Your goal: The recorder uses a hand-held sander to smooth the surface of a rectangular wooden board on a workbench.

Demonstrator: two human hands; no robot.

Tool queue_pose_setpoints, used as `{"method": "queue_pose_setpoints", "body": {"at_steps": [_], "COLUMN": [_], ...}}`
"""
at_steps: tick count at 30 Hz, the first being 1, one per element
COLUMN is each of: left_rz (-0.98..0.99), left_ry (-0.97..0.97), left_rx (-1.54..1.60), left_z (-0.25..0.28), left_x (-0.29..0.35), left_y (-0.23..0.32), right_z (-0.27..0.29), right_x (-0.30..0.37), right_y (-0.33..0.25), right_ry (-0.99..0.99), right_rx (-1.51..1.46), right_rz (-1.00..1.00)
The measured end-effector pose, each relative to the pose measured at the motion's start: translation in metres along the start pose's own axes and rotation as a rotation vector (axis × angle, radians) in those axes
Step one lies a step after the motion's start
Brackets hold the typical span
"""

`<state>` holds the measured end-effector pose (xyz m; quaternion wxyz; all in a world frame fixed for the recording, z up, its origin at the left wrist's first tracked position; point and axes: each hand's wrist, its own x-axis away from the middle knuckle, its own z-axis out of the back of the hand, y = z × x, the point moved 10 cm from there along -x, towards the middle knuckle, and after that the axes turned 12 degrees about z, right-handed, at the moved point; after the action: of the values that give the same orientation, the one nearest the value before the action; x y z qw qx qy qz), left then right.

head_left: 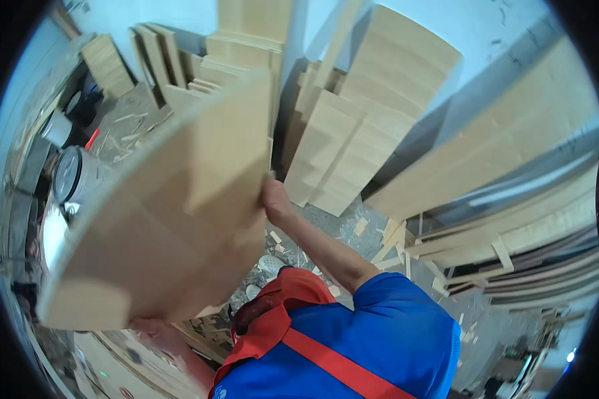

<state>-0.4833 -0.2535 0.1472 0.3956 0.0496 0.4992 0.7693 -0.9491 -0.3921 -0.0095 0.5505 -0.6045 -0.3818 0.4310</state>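
Note:
A large pale wooden board (180, 206) is held up in front of me, tilted, and covers much of the left half of the view. My right hand (276, 199) is closed on its right edge, the arm stretched forward. At the board's lower edge is my left hand (154, 328), closed on it from below; the board hides part of the fingers and the hand is somewhat blurred. Beyond the board's far end, more boards (239, 50) stand stacked against the wall.
Wide panels (359, 126) lean on the wall ahead, and a long board (492, 139) leans at the right above stacked planks (546, 272). Wood scraps (361, 227) litter the floor. White buckets (78, 174) stand at the left. Below my left hand lie more boards (123, 359).

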Motion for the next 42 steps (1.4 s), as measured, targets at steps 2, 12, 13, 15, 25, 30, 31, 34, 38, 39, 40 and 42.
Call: {"method": "queue_pose_setpoints", "body": {"at_steps": [2,12,13,15,25,30,31,34,38,39,40,42], "left_rz": [-0.066,-0.400,-0.486,-0.488,-0.526,-0.571,-0.548,-0.500,-0.419,-0.392,-0.359,-0.328], "left_ry": [-0.012,-0.953,-1.005,-1.014,-1.095,-1.077,-1.087,-1.109,-1.169,-1.156,-1.137,-1.131], "left_rx": [0.179,0.653,0.681,0.691,0.751,0.739,0.735,0.703,0.641,0.620,0.598,0.572], "left_z": [-0.021,-0.087,-0.086,-0.089,-0.095,-0.115,-0.125,-0.159,-0.205,-0.218,-0.229,-0.252], "left_x": [0.017,0.090,0.094,0.085,0.060,0.045,0.043,0.036,0.024,0.020,0.017,0.011], "left_y": [-0.003,0.068,0.076,0.073,0.046,0.051,0.051,0.055,0.060,0.061,0.059,0.059], "right_z": [0.017,0.136,0.132,0.129,0.093,0.048,0.045,0.046,0.056,0.065,0.074,0.087], "right_x": [0.039,0.255,0.267,0.280,0.352,0.320,0.315,0.288,0.250,0.244,0.238,0.226], "right_y": [-0.021,0.126,0.133,0.149,0.103,0.049,0.056,0.082,0.138,0.169,0.195,0.214], "right_ry": [0.316,0.204,0.158,0.187,-0.235,-0.274,-0.225,-0.140,-0.121,-0.145,-0.176,-0.199], "right_rx": [-0.748,-0.887,-0.936,-0.640,0.167,0.086,0.041,-0.063,-0.124,-0.047,0.036,0.109], "right_rz": [-0.276,-0.405,-0.433,-0.460,-1.259,-1.247,-1.230,-1.204,-1.218,-1.210,-1.203,-1.201]}}
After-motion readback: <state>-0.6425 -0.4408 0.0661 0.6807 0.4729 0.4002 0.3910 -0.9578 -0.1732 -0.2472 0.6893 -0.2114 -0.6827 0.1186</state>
